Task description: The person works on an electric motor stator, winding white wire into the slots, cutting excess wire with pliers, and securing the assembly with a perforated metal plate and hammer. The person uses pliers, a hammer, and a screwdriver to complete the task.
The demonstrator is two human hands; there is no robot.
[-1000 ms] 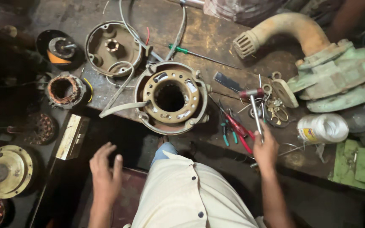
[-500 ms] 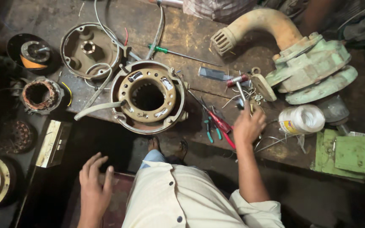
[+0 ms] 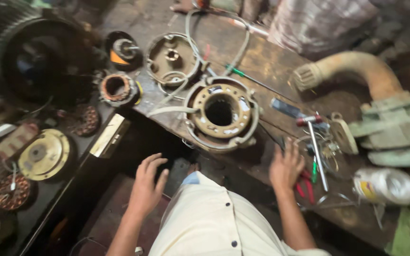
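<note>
pliers point(image 3: 304, 187) right of motor housing point(image 3: 221, 113)

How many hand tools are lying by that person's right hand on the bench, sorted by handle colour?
Red-handled pliers, under the right hand: 1
Red-handled metal rod tool: 1
Green-handled screwdrivers, one long on the wooden bench and one short by the pliers: 2
Total: 4 tools. The picture is blurred, so small ones may be missed. The left hand holds nothing.

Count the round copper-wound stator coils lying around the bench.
3: an upright copper-wound ring left of the bench, a flat one below it, another at bottom left. Clutter may hide more.
</note>
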